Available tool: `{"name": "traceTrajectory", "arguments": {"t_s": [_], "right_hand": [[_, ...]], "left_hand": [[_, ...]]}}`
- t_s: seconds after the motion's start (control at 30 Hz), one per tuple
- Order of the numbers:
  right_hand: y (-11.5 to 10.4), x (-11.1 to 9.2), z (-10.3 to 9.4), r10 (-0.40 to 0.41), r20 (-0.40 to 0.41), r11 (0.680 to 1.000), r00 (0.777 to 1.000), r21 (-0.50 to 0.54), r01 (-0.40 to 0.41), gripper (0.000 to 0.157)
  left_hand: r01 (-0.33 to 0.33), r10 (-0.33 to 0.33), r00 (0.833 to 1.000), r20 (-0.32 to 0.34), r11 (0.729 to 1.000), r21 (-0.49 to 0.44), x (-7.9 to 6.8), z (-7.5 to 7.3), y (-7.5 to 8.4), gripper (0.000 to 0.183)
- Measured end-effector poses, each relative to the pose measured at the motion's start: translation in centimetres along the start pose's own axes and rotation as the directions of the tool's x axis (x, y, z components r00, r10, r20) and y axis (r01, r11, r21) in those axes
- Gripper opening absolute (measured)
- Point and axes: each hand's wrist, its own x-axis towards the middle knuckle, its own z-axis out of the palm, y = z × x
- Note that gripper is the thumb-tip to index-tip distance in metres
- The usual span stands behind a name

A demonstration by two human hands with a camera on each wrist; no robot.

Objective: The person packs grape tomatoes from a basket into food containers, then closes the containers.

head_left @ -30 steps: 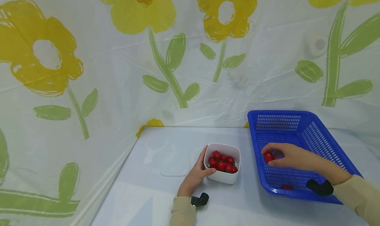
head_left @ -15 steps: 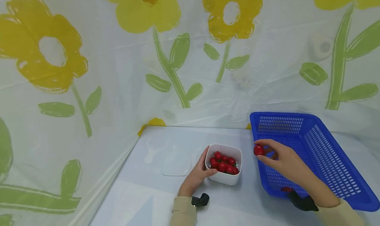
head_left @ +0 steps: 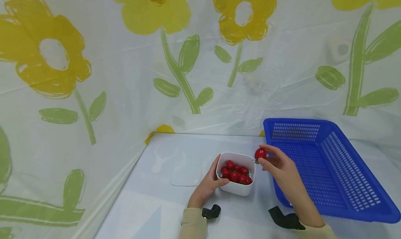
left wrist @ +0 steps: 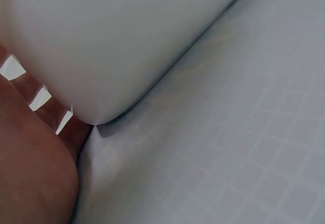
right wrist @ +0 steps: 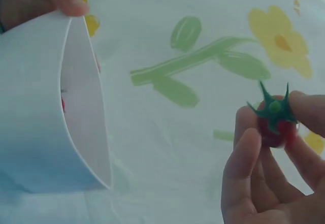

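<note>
My right hand (head_left: 282,166) pinches a cherry tomato (head_left: 260,154) just right of the white square container (head_left: 235,190), at about rim height in the head view. Its green leafy top shows in the right wrist view, where the tomato (right wrist: 277,127) sits between thumb and fingers. Several red cherry tomatoes (head_left: 234,176) lie inside the container. On the container's left side my left hand (head_left: 208,183) grips it, thumb over the near rim and fingers along the wall. The left wrist view shows the container's smooth white wall (left wrist: 117,41) close up, standing on the table.
A blue perforated basket (head_left: 360,216) stands to the right; its near left part is hidden behind my right arm. Left of the container lies a clear flat lid (head_left: 186,172) on the pale table (head_left: 163,197). A flower-printed curtain (head_left: 125,75) hangs behind the table.
My right hand has carried the tomato leftward, from over the blue basket to beside the white container. The left hand keeps its grip. The whole view has shifted slightly.
</note>
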Motion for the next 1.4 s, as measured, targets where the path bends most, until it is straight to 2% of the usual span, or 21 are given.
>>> {"name": "traceTrajectory", "arguments": {"t_s": [0.13, 0.27, 0.37, 0.47, 0.53, 0.6, 0.7, 0.9, 1.17, 1.4], "right_hand": [[0.9, 0.4, 1.6, 0.01, -0.042, 1.0, 0.999, 0.016, -0.01, 0.051], [3.5, 1.5, 3.0, -0.066, -0.098, 0.998, 0.993, 0.002, 0.067, 0.049], [6.1, 2.6, 4.1, -0.153, -0.114, 0.985, 0.982, -0.092, 0.143, 0.048], [7.0, 2.9, 4.9, -0.181, -0.138, 0.966, 0.974, -0.214, 0.149, 0.048], [6.4, 2.6, 5.4, -0.199, -0.163, 0.953, 0.966, -0.261, 0.153, 0.047], [4.8, 1.9, 5.9, -0.205, -0.169, 0.95, 0.964, -0.273, 0.154, 0.045], [2.9, 1.2, 6.6, -0.206, -0.151, 0.943, 0.967, -0.296, 0.154, 0.041], [3.6, 1.2, 7.6, -0.182, -0.136, 0.913, 0.974, -0.391, 0.116, 0.04], [4.8, 1.3, 8.2, -0.263, -0.158, 0.874, 0.952, -0.457, 0.166, 0.041], [4.9, 1.3, 8.5, -0.305, -0.152, 0.858, 0.94, -0.473, 0.202, 0.042]], "left_hand": [[0.009, -0.009, 1.0, 0.006, 1.0, -0.003, 0.0, 0.0, -0.1, 0.078], [0.009, -0.01, 1.0, 0.005, 1.0, 0.009, 0.0, 0.0, -0.1, 0.077], [0.009, -0.009, 1.0, -0.001, 1.0, 0.019, 0.1, -0.1, -0.2, 0.077], [0.017, -0.017, 1.0, -0.001, 0.999, 0.029, 0.2, -0.1, -0.2, 0.077], [0.022, -0.022, 1.0, 0.0, 0.999, 0.034, 0.1, -0.1, -0.2, 0.076], [0.03, -0.03, 1.0, -0.006, 0.999, 0.044, 0.0, -0.1, -0.2, 0.076], [0.036, -0.036, 0.999, -0.01, 0.998, 0.049, -0.1, -0.1, -0.1, 0.076], [0.039, -0.038, 0.999, -0.015, 0.998, 0.046, 0.1, 0.0, -0.2, 0.076], [0.029, -0.028, 0.999, -0.019, 0.998, 0.051, 0.1, 0.0, -0.3, 0.076], [0.03, -0.029, 0.999, -0.022, 0.997, 0.067, 0.1, 0.1, -0.3, 0.076]]}}
